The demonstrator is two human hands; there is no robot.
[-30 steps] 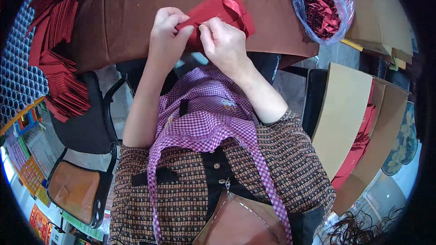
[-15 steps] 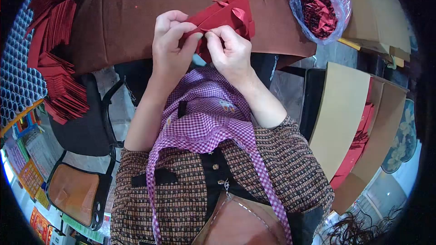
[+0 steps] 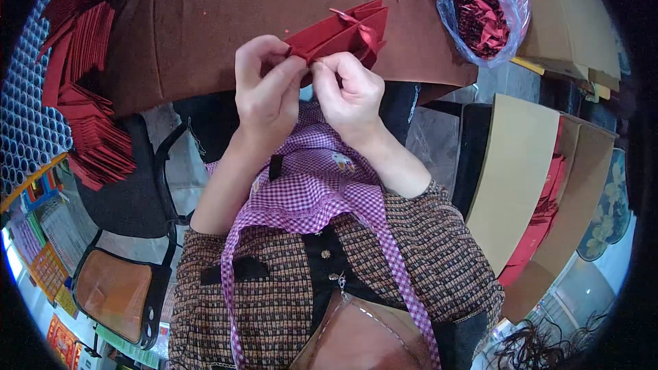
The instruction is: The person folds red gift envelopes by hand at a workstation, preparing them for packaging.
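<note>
A red paper gift bag [image 3: 336, 33] is held near the front edge of the cloth-covered table. Its folded panels stand partly apart, and a shiny red ribbon [image 3: 367, 31] loops from its upper side. My left hand [image 3: 266, 89] pinches the bag's near edge between thumb and fingers. Close beside it, my right hand [image 3: 349, 92] is closed in a pinch on the same edge. The fingertips of both hands almost meet, and whatever small piece lies between them is hidden.
Stacks of folded red bags [image 3: 89, 38] lie on the left, with more fanned-out ones [image 3: 103, 144] over a black chair. A clear plastic bag [image 3: 517, 10] of red ribbons sits at the table's back right. An open cardboard box [image 3: 517, 178] on the right holds red pieces.
The bag has tipped and turned a little, so its panels show more on edge. Both hands have come slightly lower and closer together, still pinching its near edge.
</note>
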